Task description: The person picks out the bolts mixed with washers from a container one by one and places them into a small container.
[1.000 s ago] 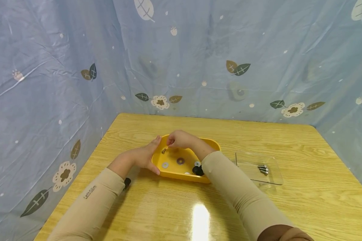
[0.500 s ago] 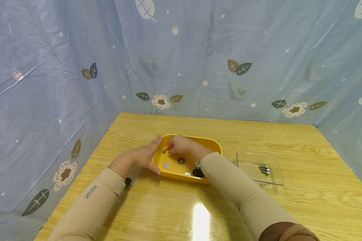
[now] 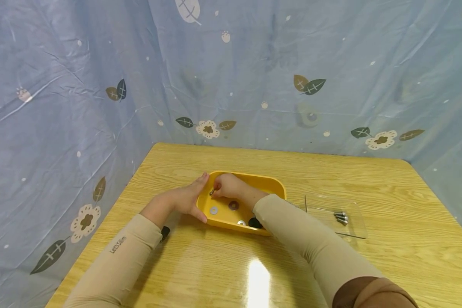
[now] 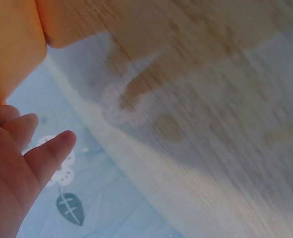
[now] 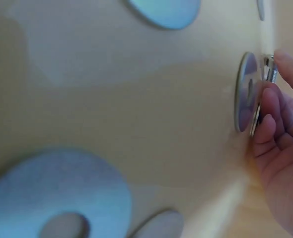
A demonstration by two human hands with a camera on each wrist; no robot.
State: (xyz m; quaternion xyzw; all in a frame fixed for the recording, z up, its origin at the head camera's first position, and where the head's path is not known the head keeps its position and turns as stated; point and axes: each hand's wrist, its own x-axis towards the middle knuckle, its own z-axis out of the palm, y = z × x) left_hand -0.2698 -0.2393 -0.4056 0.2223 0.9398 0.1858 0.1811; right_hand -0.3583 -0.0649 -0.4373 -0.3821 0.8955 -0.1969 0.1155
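A yellow plastic bin (image 3: pixel 238 228) lies lengthwise on the table. My left hand (image 3: pixel 185 199) spans its left end and grips it, thumb at the near corner and fingers at the far one; in the left wrist view the fingers (image 4: pixel 49 153) show beside its outer wall. Inside the bin my right hand (image 3: pixel 231 186) pinches a small metal screw (image 3: pixel 211 192) near the left end. The right wrist view shows the screw (image 5: pixel 270 69) at the fingertips. Below that hand lie a grey washer (image 3: pixel 213 210), a darker washer (image 3: pixel 233 205) and another washer (image 3: pixel 241 223).
A black rounded piece (image 3: pixel 255 223) lies in the bin, partly behind my right sleeve. To the right stands a clear plastic tray (image 3: pixel 356 229) with several screws (image 3: pixel 340 217). Another black object (image 3: pixel 164 233) shows beside my left forearm. Patterned blue curtain (image 3: pixel 262 77) borders the table.
My right hand has come lower into the bin and reached the screw, which lay apart from its fingers before. The left hand keeps its hold on the bin; the view has shifted slightly.
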